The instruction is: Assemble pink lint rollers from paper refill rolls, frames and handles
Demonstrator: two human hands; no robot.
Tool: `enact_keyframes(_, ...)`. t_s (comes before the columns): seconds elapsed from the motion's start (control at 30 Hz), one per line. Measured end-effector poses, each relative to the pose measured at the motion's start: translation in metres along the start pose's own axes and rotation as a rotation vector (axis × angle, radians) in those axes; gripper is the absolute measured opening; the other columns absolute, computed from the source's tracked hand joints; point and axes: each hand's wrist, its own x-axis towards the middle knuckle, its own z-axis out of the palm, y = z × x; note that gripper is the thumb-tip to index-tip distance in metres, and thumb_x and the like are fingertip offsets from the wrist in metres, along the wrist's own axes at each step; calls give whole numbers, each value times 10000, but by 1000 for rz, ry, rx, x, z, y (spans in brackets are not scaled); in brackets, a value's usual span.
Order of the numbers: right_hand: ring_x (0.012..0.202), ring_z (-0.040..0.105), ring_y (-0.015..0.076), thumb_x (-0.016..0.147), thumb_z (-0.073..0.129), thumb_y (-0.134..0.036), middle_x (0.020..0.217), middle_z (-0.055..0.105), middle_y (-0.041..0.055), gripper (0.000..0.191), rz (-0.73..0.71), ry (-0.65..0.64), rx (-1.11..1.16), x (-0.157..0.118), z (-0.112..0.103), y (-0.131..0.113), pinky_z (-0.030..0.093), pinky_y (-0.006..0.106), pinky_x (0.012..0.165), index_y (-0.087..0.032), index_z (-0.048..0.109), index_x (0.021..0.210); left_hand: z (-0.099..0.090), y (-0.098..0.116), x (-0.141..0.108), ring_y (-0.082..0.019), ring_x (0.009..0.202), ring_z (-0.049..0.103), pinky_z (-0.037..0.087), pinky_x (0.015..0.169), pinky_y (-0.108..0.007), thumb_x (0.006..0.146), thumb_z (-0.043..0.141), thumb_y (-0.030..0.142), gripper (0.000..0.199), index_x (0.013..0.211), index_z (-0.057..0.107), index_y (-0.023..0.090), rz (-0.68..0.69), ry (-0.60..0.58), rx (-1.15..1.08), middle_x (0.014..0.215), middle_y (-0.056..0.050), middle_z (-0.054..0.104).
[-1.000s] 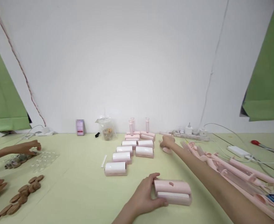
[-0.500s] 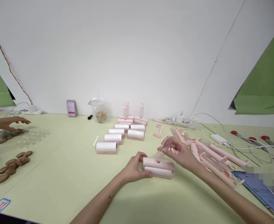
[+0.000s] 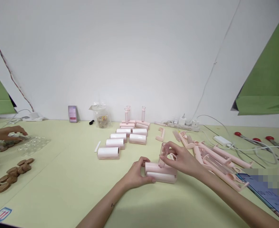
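On the table in front of me lies a lint roller [image 3: 160, 172] with a pink cover and a white roll. My left hand [image 3: 136, 174] grips its left end, thumb at the front and fingers behind. Between the thumb and fingers of my right hand [image 3: 180, 158] stands a clear pinkish tube [image 3: 163, 155], nearly upright. Its lower end meets the top of the cover; whether it is joined there I cannot tell. A pale pink loop shows by the right fingers. Several white rolls [image 3: 108, 153] lie in rows farther back, with pink lint rollers with upright handles [image 3: 143, 114] behind them.
Pink plastic parts [image 3: 215, 156] are heaped at the right, near a phone [image 3: 267, 196], white cables and red-headed tools [image 3: 256, 141]. A power strip [image 3: 183, 126] and a plastic bag [image 3: 102, 117] stand near the wall. Another person's hand [image 3: 13, 131] is at the left, above wooden discs [image 3: 12, 174].
The clear tube has gone from tilted to nearly upright over the pink cover, as my right hand shifted slightly. My left hand keeps its grip. The other person's hand now holds something pale.
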Motion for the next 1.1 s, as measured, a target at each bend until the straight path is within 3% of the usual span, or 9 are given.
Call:
enact_keyframes(0.17, 494, 471, 121, 695, 570, -374, 612, 549, -48, 235, -12, 31, -120, 0, 0, -3, 301, 226, 451, -245, 374, 679, 5, 7, -2, -187, 902, 468, 398, 713, -255, 581, 680, 366, 516, 992, 412, 207, -41, 20, 18, 1003, -27, 485)
enact_keyframes(0.33, 481, 465, 117, 719, 526, -335, 611, 532, -47, 212, -40, 11, -154, -2, 0, -12, 291, 223, 449, -240, 341, 677, 21, 9, -6, -184, 819, 457, 377, 643, -271, 577, 649, 385, 453, 878, 366, 200, -121, 156, 137, 891, -22, 468)
enact_keyframes(0.43, 454, 436, 116, 716, 519, -344, 556, 491, -52, 237, 31, 40, -139, 0, 3, -13, 282, 221, 433, -238, 318, 647, 33, 14, -9, -203, 793, 455, 370, 618, -292, 552, 657, 399, 456, 823, 345, 205, -180, 224, 201, 827, -20, 461)
enact_keyframes(0.57, 410, 414, 118, 705, 513, -339, 461, 431, -72, 253, 120, 61, -120, -1, 18, -10, 263, 222, 416, -238, 297, 620, 53, 26, -18, -260, 820, 440, 369, 675, -357, 366, 753, 458, 619, 759, 344, 209, -224, 248, 292, 829, -39, 458)
enact_keyframes(0.67, 440, 453, 130, 742, 483, -343, 516, 507, -61, 196, 86, 43, 1, -9, 28, -9, 308, 235, 443, -242, 330, 675, 62, 30, -25, -268, 859, 437, 366, 726, -373, 447, 730, 363, 527, 792, 366, 200, -215, 213, 260, 869, -60, 464)
enact_keyframes(0.73, 471, 478, 139, 755, 490, -358, 586, 570, -56, 166, 88, 26, 113, -14, 29, -9, 352, 246, 471, -256, 385, 833, 62, 29, -27, -257, 887, 441, 372, 741, -360, 515, 686, 310, 503, 893, 379, 185, -213, 181, 172, 909, -68, 471)
enact_keyframes(0.8, 489, 495, 143, 762, 500, -374, 610, 588, -59, 268, 102, -8, 198, -16, 24, -7, 384, 257, 497, -269, 382, 980, 55, 26, -28, -249, 928, 439, 373, 770, -349, 530, 684, 304, 609, 1027, 356, 174, -196, 129, 74, 976, -74, 469)
enact_keyframes(0.93, 565, 525, 143, 764, 511, -383, 626, 533, -57, 184, 83, -27, 250, -16, 11, -1, 420, 264, 544, -256, 391, 821, 42, 21, -28, -235, 982, 435, 365, 812, -322, 564, 683, 322, 590, 1064, 397, 195, -121, 25, -13, 1058, -59, 466)
enact_keyframes(1.1, 591, 519, 145, 773, 508, -364, 641, 489, -49, 187, 43, 18, 175, -22, 6, 4, 422, 275, 571, -247, 363, 775, 39, 20, -27, -227, 981, 443, 368, 812, -307, 576, 688, 336, 566, 1058, 421, 208, -86, 28, -14, 1061, -43, 480)
